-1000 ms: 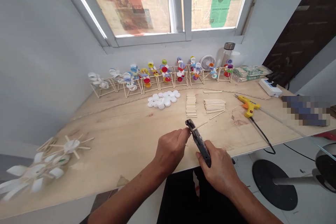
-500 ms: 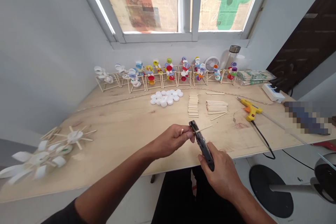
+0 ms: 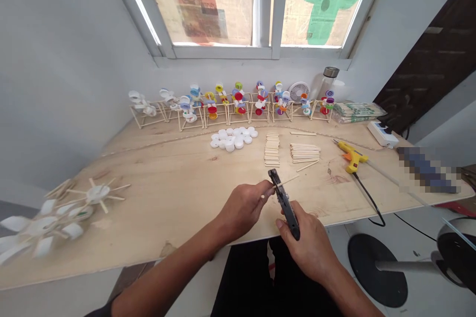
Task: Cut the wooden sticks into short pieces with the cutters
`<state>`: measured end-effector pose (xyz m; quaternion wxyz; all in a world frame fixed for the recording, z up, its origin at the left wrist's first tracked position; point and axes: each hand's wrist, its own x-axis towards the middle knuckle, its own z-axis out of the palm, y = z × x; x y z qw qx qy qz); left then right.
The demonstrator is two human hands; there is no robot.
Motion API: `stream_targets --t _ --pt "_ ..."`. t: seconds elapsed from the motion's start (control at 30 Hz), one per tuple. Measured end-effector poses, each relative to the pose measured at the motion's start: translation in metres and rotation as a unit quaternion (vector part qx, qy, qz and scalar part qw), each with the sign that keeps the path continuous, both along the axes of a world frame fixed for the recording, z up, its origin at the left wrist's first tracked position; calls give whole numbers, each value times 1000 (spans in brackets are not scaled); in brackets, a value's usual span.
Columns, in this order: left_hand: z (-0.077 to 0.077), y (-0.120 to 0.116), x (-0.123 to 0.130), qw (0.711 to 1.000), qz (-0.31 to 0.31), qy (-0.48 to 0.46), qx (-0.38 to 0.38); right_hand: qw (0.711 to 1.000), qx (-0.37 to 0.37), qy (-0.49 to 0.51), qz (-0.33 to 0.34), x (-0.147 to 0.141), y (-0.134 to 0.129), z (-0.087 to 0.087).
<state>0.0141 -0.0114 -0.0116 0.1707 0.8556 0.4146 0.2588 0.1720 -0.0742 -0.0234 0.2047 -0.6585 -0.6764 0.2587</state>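
My left hand (image 3: 243,208) is closed on a thin wooden stick (image 3: 290,181), which passes across the jaws of a dark hand tool (image 3: 285,205). The end of another stick (image 3: 263,196) pokes out of the same hand. Around the tool's handles, my right hand (image 3: 310,242) is wrapped. Beyond the hands lie a pile of short sticks (image 3: 272,149), a pile of longer sticks (image 3: 305,152) and a cluster of white bottle caps (image 3: 230,143).
A row of stick frames with coloured caps (image 3: 211,109) stands along the wall. On the right are a yellow glue gun (image 3: 353,156), its cable and a power strip (image 3: 383,133). Stick-and-cap wheels (image 3: 98,194) lie at the left of the wooden table (image 3: 167,183).
My left hand has turned slightly, and its fingers sit lower beside the tool. The stick stays across the jaws. The whole view has shifted a little.
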Motion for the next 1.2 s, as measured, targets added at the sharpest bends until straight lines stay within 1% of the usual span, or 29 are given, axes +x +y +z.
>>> stream_targets --t 0.07,0.17,0.27,0.3,0.33,0.37,0.43,0.5,0.53,0.57,0.6,0.63,0.67,0.7,0.73,0.8,0.83,0.93,1.03,1.07,1.1,1.13,1.2 --pt "11 4 -3 993 -53 -38 -103 1000 0 4 2 1 -2 2" --pt "24 11 -9 964 -124 -103 -209 1000 7 5 12 1 -4 4" --pt "30 17 -12 934 -160 -117 -296 1000 18 -12 15 1 -4 3" --pt "31 18 -13 929 -165 -112 -312 999 22 -19 14 1 -3 2" --pt "31 18 -12 929 -167 -107 -313 999 27 -26 12 1 -3 0" --pt "30 18 -12 936 -163 -101 -296 999 30 -32 10 1 -2 -1" --pt "25 15 -8 964 -131 -77 -218 999 33 -42 4 1 0 -3" --pt "16 9 -2 992 -63 -32 -108 999 31 -42 -4 1 2 -4" --pt "10 6 0 999 -11 -5 -41 999 30 -38 -7 0 3 -4" --pt "5 4 2 999 25 19 26 999 29 -34 -8 0 4 -3" --pt "1 2 4 996 42 40 75 999 28 -29 -8 0 4 -2" --pt "-2 1 5 992 51 55 100 999 26 -24 -6 0 5 -1" --pt "-3 1 5 992 47 63 103 1000 23 -20 -4 0 5 -1" --pt "-2 2 4 994 35 62 83 1000 19 -17 -2 0 5 0" --pt "1 3 3 997 16 54 47 1000 16 -14 -2 0 5 1" --pt "9 7 -1 998 -33 12 -47 1000 15 -8 -1 0 4 2" --pt "14 9 -3 994 -60 -19 -91 1000 17 -4 2 1 3 2" --pt "26 15 -9 963 -129 -102 -212 1000 26 6 15 1 3 3" --pt "32 20 -13 920 -167 -120 -334 999 27 0 24 1 2 4" --pt "33 21 -14 912 -171 -118 -354 999 25 -3 24 1 2 4" --pt "33 22 -14 912 -170 -117 -355 999 22 -7 23 0 2 4" --pt "34 22 -14 919 -167 -116 -339 1000 21 -9 20 0 2 3" --pt "33 21 -13 942 -158 -107 -276 1000 20 -13 16 -1 2 1"
